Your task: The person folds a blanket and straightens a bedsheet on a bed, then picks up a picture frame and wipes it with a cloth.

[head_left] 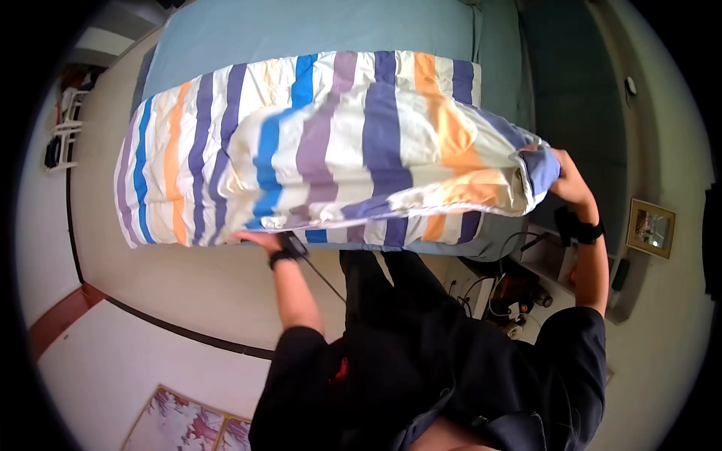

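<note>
A striped quilt [316, 150] in white, blue, purple and orange lies across the bed [301, 26]. Its near edge is lifted and billows between my two hands, slightly blurred. At the right, my right hand [565, 179] grips a bunched corner of the quilt. My left hand [261, 240] is at the near edge, left of the middle; its thumb shows and its other fingers are mostly hidden at the fabric, which it appears to hold. Both wrists wear black bands, and a dark device with a cable hangs at the left one.
A dark headboard [575, 98] stands at the bed's right end. Below it, a nightstand [538, 259] has cables and small items around it. A framed picture [650, 228] is at the right wall. White chairs [66, 143] stand far left. Floor [188, 289] shows beside the bed.
</note>
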Motion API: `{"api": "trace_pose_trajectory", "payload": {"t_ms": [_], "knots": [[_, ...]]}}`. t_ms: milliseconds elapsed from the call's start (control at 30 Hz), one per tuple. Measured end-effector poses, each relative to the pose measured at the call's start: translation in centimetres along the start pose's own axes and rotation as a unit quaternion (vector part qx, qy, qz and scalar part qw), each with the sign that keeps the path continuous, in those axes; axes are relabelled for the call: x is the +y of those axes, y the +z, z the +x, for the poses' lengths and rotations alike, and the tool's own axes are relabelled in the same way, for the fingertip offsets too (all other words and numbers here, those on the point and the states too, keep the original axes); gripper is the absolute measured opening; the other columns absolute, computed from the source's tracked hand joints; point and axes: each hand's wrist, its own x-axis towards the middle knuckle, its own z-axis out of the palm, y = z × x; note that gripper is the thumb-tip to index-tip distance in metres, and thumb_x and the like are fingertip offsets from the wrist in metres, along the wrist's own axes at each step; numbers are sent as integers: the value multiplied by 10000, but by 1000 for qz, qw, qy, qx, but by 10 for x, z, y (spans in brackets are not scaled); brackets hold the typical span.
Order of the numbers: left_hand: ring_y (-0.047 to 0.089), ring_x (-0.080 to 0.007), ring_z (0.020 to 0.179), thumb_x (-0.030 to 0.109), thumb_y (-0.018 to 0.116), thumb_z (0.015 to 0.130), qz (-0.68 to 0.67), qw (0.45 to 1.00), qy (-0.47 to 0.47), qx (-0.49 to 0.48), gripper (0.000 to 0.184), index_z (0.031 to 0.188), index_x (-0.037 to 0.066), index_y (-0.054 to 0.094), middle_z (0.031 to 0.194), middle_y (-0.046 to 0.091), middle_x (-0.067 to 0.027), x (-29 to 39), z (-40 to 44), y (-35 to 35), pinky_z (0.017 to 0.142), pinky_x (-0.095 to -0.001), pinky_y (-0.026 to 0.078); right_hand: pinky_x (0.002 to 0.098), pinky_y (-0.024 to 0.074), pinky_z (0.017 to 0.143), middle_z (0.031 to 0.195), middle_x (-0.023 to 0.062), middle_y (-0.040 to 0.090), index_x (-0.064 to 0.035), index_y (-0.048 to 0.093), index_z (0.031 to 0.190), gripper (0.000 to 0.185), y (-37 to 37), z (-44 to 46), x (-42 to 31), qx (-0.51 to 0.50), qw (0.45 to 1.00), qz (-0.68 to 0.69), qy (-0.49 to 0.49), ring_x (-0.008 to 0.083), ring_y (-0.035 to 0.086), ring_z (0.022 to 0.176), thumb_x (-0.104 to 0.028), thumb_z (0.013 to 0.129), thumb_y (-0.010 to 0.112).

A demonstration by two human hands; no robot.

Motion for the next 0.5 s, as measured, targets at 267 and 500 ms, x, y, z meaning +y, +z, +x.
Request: {"api": "trace_pose_trajectory", "payload": {"t_ms": [267,500], "knots": [[576,-209,846,91,472,843,592,659,399,-237,242,1044,-43,479,962,572,-119,116,33,148,793,-299,468,334,421,848,995,175,581,19,567,957,361,-91,51,60,190,924,-297,-146,324,544,958,34,598,593],[565,-167,728,85,513,816,311,949,42,28,103,914,50,512,836,569,-63,39,29,-10,606,-288,486,381,402,715,862,151,565,-20,550,901,189,63,-37,248,308,947,-65,-62,325,519,819,-42,715,580]]}}
